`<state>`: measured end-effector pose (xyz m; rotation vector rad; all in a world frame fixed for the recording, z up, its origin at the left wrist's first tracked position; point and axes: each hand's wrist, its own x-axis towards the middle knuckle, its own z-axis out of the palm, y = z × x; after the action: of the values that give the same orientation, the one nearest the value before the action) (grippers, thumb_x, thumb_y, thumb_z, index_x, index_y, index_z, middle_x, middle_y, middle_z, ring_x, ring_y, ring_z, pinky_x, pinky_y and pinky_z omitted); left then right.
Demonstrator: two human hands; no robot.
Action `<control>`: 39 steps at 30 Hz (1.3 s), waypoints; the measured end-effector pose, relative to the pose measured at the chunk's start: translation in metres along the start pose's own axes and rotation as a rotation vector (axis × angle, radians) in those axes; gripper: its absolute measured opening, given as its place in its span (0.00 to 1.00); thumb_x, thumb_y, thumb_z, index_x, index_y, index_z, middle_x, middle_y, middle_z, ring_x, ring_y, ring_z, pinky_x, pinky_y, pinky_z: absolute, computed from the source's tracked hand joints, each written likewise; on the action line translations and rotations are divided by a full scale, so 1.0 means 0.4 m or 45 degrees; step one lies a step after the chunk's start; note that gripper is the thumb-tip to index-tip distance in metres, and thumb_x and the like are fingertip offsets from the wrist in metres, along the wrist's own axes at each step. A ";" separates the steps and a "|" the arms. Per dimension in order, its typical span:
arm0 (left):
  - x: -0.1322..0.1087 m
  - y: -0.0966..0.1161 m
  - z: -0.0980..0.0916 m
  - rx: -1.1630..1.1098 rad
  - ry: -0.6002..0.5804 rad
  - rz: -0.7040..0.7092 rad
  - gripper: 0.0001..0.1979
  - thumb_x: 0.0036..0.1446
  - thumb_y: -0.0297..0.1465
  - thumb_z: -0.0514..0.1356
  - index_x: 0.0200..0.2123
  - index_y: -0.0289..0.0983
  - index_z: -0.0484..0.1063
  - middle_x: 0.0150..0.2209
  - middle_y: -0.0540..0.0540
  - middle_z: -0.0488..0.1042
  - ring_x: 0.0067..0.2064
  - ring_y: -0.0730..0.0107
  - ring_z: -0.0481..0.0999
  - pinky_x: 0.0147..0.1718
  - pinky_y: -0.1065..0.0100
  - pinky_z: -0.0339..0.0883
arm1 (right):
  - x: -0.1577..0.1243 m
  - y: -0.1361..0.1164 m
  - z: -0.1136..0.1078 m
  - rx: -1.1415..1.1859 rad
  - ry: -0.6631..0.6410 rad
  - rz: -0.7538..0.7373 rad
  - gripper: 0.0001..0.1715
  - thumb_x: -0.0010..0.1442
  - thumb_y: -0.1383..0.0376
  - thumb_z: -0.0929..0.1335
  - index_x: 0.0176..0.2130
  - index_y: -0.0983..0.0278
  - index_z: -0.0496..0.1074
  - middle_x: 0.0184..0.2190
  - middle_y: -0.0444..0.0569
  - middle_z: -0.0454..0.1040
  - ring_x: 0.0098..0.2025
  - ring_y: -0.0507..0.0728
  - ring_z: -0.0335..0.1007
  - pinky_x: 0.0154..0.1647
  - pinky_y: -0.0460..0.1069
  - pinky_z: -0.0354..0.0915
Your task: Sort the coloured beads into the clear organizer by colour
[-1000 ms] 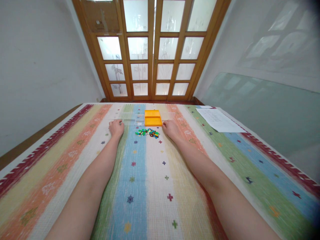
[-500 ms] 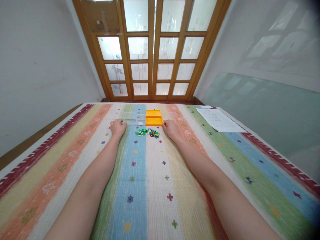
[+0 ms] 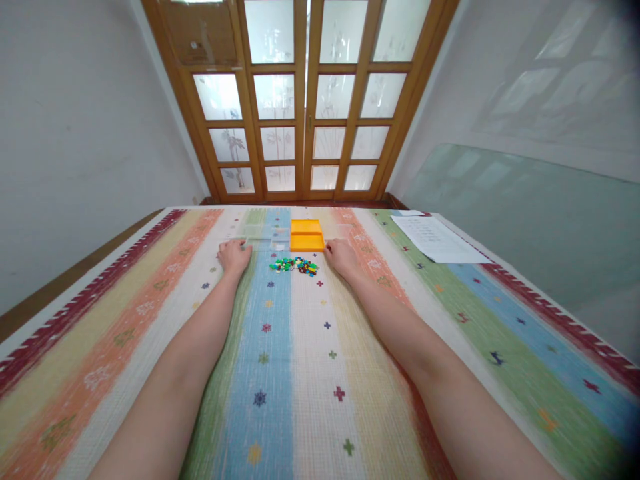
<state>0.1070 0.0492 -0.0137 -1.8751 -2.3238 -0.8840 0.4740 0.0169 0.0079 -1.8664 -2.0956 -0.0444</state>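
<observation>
Both my arms reach far out over a striped cloth (image 3: pixel 300 373). My left hand (image 3: pixel 234 255) lies curled at the near left corner of a long clear plastic tray (image 3: pixel 260 235), fingers against its edge. My right hand (image 3: pixel 341 255) is curled too, at the tray's near right end, beside an orange compartment box (image 3: pixel 307 235) that sits in the tray's middle. Between my hands, just in front of the box, lies a small pile of several coloured toy bricks (image 3: pixel 295 265). Both hands are small in the picture, so the exact grip is hard to see.
A printed sheet of paper (image 3: pixel 435 239) lies at the far right of the cloth. Wooden doors with frosted glass panes (image 3: pixel 300 100) stand behind the table. White walls close in on both sides, and a glass panel (image 3: pixel 525 220) leans at the right.
My left hand has slid a little to the right along the clear tray's edge. The orange box and the brick pile stay about where they were.
</observation>
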 end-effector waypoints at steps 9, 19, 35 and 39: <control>-0.010 0.014 -0.017 -0.007 -0.026 -0.019 0.23 0.62 0.44 0.58 0.56 0.42 0.78 0.57 0.39 0.77 0.62 0.42 0.64 0.59 0.46 0.61 | 0.004 0.008 -0.001 0.016 -0.031 -0.039 0.19 0.74 0.65 0.59 0.47 0.64 0.78 0.48 0.56 0.79 0.52 0.61 0.71 0.53 0.49 0.62; -0.001 0.000 -0.006 -0.050 -0.027 -0.010 0.21 0.63 0.43 0.58 0.55 0.42 0.78 0.58 0.41 0.77 0.61 0.43 0.66 0.59 0.45 0.61 | 0.004 0.006 -0.003 0.036 -0.041 -0.048 0.19 0.73 0.65 0.60 0.48 0.64 0.78 0.49 0.56 0.79 0.53 0.60 0.70 0.56 0.50 0.61; 0.008 -0.011 0.011 -0.078 0.015 -0.017 0.23 0.62 0.40 0.58 0.56 0.40 0.79 0.55 0.38 0.79 0.63 0.42 0.65 0.61 0.46 0.62 | -0.001 -0.008 -0.001 -0.013 -0.013 -0.022 0.20 0.74 0.63 0.59 0.47 0.65 0.79 0.49 0.58 0.78 0.53 0.62 0.68 0.55 0.51 0.61; 0.014 -0.016 0.017 -0.100 -0.007 -0.025 0.21 0.61 0.38 0.58 0.54 0.40 0.80 0.53 0.39 0.80 0.62 0.44 0.67 0.62 0.48 0.62 | 0.001 -0.006 0.000 -0.004 -0.026 -0.012 0.20 0.73 0.63 0.59 0.47 0.65 0.79 0.48 0.58 0.79 0.52 0.61 0.69 0.54 0.50 0.62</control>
<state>0.1019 0.0566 -0.0200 -1.8887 -2.3475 -0.9873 0.4716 0.0170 0.0084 -1.8663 -2.1193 -0.0316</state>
